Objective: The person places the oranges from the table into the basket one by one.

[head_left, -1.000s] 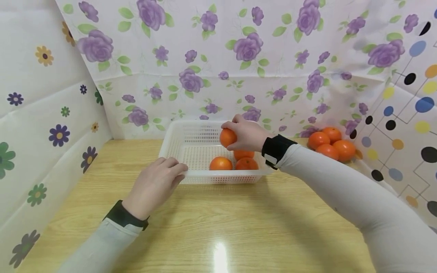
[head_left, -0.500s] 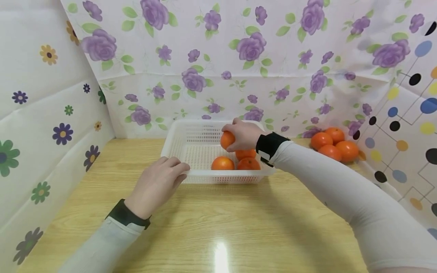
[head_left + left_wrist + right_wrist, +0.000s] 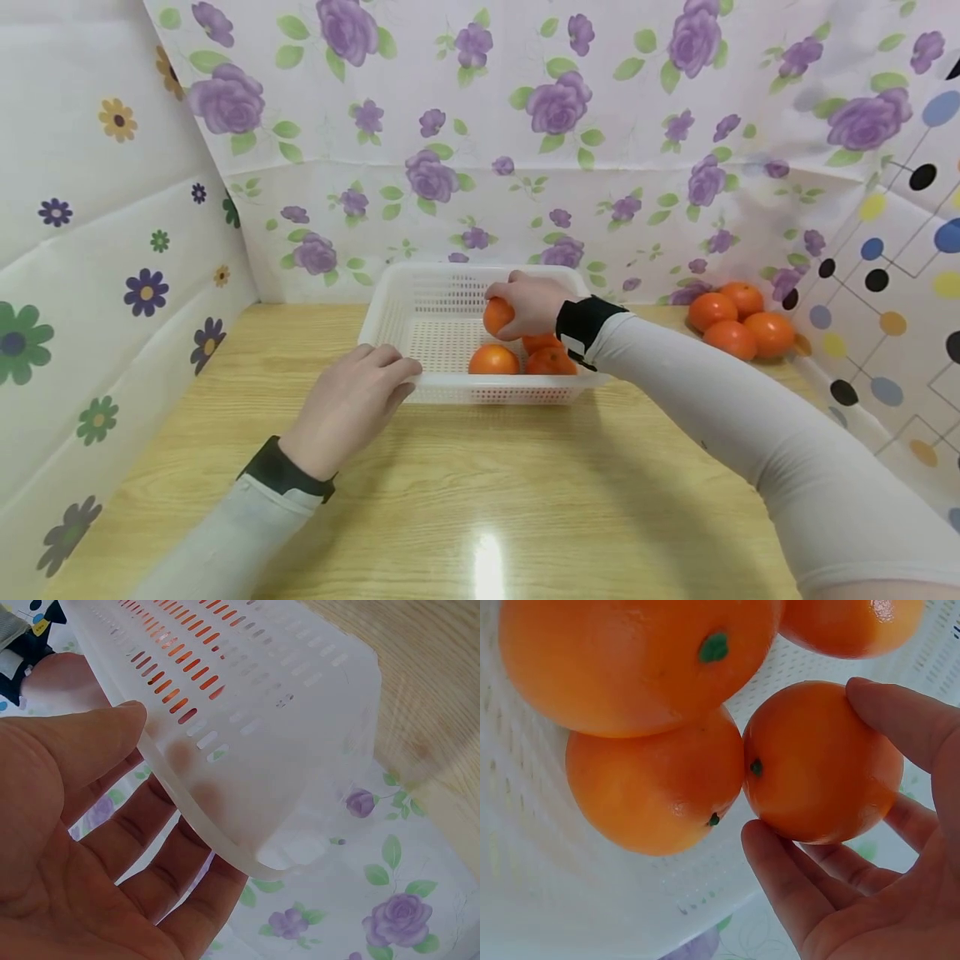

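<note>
A white perforated plastic basket (image 3: 442,392) sits against the back cloth. My left hand (image 3: 356,400) grips its front left rim; in the left wrist view the thumb (image 3: 112,739) lies outside the wall and the fingertips show through from within. My right hand (image 3: 536,304) holds an orange (image 3: 498,317) with a green stem mark inside the basket, thumb on one side and fingers on the other. Three more oranges lie in there, among them a front left one (image 3: 493,360) and a front right one (image 3: 551,362). In the right wrist view the held orange (image 3: 821,761) appears to touch a neighbouring orange (image 3: 652,787).
Several oranges (image 3: 731,340) are grouped on the wooden table (image 3: 450,483) at the back right, beyond the right forearm. Flowered cloth (image 3: 480,167) walls the back, with patterned cloths on the left and right sides.
My right hand has lowered the orange further into the basket. The left hand keeps its grip on the rim. The head view has turned slightly left, shifting the scene rightward.
</note>
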Motion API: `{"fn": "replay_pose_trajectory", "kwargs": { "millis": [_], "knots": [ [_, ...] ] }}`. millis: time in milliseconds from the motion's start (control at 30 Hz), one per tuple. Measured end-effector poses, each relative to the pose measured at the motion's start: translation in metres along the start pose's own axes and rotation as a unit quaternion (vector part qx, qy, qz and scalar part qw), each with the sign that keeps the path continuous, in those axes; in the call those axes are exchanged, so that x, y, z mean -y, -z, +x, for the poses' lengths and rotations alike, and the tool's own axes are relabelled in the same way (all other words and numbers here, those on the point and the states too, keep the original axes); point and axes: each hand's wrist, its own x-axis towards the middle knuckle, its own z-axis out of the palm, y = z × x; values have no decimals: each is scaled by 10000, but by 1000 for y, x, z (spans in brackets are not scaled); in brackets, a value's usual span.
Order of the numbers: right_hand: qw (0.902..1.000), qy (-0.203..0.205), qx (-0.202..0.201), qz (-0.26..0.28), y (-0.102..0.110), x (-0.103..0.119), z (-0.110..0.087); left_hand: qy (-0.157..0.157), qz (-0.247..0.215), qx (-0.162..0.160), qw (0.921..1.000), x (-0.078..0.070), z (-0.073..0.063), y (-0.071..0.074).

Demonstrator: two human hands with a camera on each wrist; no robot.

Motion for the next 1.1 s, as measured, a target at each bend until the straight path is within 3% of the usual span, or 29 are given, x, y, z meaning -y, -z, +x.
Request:
{"fn": "replay_pose_trajectory", "kwargs": {
  "millis": [267,533,767,1100],
  "knots": [
    [9997,42,231,81,-2,6,0,-18,-14,18,10000,0,-1,0],
    [9979,452,453,3,-6,2,5,8,-48,54,10000,1,-1,1],
    [9967,173,670,414,-15,-3,13,12,-29,58,10000,2,0,0],
    [9920,157,1065,653,-21,-6,16,60,-102,88,9999,2,-1,1]
  ]
}}
